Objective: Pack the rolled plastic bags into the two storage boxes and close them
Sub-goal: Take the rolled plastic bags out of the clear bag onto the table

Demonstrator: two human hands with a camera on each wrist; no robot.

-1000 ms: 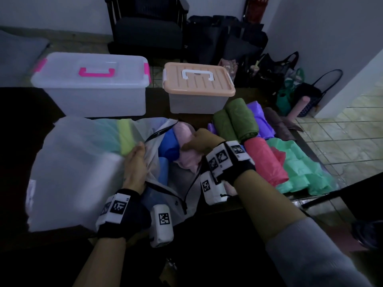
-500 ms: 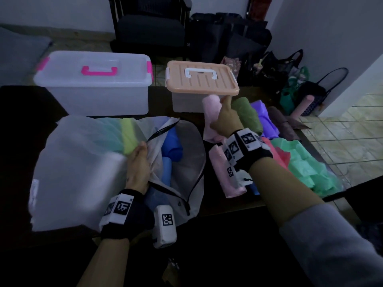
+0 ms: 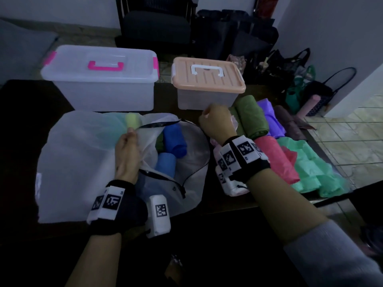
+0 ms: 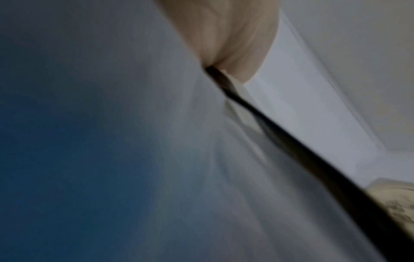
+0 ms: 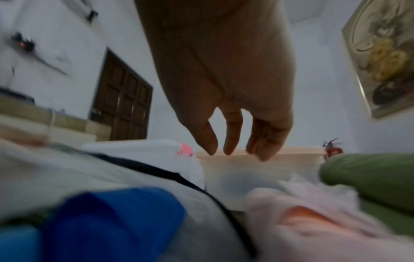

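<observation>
Barely begun: both storage boxes [image 3: 99,79] [image 3: 207,79] lidded beyond the fingertips; rolled bags [image 3: 251,119] loose on the counter [image 3: 20,121] beside right hand [image 3: 217,123], fingers [image 5: 233,134] hanging loose, empty; left hand [image 3: 126,154] pinching the zip pouch [image 3: 78,162] rim, blue rolls [image 3: 174,139] inside.

Both boxes, the clear box [image 3: 99,88] and the orange-lidded box [image 3: 207,85], are lidded; a narrow gap is left between them, and the table front [image 3: 228,206] is crowded by rolls [image 3: 251,119].

Dark table [image 3: 24,129] bears boxes [image 3: 99,79], bag [image 3: 78,162], rolls [image 3: 250,119].
</observation>
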